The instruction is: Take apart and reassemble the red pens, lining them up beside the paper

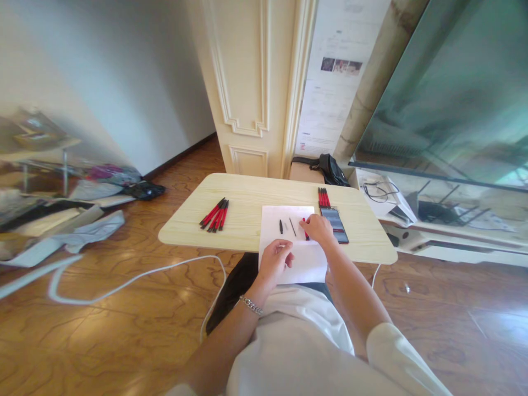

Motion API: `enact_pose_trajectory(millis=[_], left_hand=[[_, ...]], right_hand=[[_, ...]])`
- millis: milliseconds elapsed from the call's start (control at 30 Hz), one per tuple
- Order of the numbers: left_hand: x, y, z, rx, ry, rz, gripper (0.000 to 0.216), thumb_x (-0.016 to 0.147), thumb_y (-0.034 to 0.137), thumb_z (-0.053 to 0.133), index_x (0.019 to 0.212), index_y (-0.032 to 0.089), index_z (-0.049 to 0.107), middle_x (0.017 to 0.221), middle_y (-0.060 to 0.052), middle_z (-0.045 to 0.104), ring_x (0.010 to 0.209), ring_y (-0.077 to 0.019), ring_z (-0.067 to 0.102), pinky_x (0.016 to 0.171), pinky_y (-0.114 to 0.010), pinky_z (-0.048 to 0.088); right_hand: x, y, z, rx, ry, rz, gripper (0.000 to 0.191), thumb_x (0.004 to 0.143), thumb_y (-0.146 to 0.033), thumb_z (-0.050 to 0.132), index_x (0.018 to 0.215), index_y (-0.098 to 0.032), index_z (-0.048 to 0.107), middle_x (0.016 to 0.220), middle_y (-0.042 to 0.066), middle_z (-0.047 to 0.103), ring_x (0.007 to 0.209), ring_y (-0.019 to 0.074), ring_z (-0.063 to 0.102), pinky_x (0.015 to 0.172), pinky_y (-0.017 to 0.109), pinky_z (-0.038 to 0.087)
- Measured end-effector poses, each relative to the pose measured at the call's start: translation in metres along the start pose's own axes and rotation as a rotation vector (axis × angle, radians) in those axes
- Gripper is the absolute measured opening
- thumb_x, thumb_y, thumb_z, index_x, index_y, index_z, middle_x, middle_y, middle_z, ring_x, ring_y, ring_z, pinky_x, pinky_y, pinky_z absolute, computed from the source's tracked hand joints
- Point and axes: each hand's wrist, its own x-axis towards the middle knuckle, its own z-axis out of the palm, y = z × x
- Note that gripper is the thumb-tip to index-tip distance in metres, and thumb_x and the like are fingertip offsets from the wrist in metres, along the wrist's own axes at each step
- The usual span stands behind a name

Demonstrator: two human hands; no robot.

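Observation:
My right hand is closed on a red pen barrel at the right side of a white paper sheet; the fingers partly cover the barrel. To its left on the sheet lie a thin dark pen refill, a small faint piece that may be a spring, and a short black pen part. My left hand hovers over the sheet's near part, fingers loosely curled and apart, with nothing visible in them. A dark-screened phone lies just beyond my right hand.
A bunch of red-and-black pens lies on the left of the pale table. Several more pens stand in a row above the phone. A white cable loops across the floor. A black bag sits behind the table.

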Motion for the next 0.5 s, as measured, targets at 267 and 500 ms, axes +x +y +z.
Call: enact_pose_trajectory(millis=[267, 500], left_hand=[[0.004, -0.001, -0.002, 0.0, 0.006, 0.072, 0.033, 0.075, 0.046, 0.064, 0.087, 0.016, 0.062, 0.065, -0.001, 0.062, 0.049, -0.0094, 0.054, 0.041, -0.018, 0.03], [0.004, 0.006, -0.001, 0.083, 0.12, 0.291, 0.034, 0.078, 0.047, 0.062, 0.095, 0.018, 0.067, 0.089, -0.007, 0.068, 0.078, -0.0171, 0.063, 0.057, -0.023, 0.046]], right_hand=[[0.001, 0.001, -0.007, 0.182, 0.057, -0.05, 0.032, 0.083, -0.043, 0.052, 0.081, -0.017, 0.071, 0.084, 0.011, 0.07, 0.084, 0.023, 0.063, 0.069, 0.029, 0.041], [-0.044, -0.009, -0.007, 0.922, -0.018, -0.286, 0.035, 0.082, -0.048, 0.054, 0.087, -0.016, 0.067, 0.06, 0.0, 0.059, 0.052, 0.0114, 0.048, 0.05, 0.023, 0.035]])
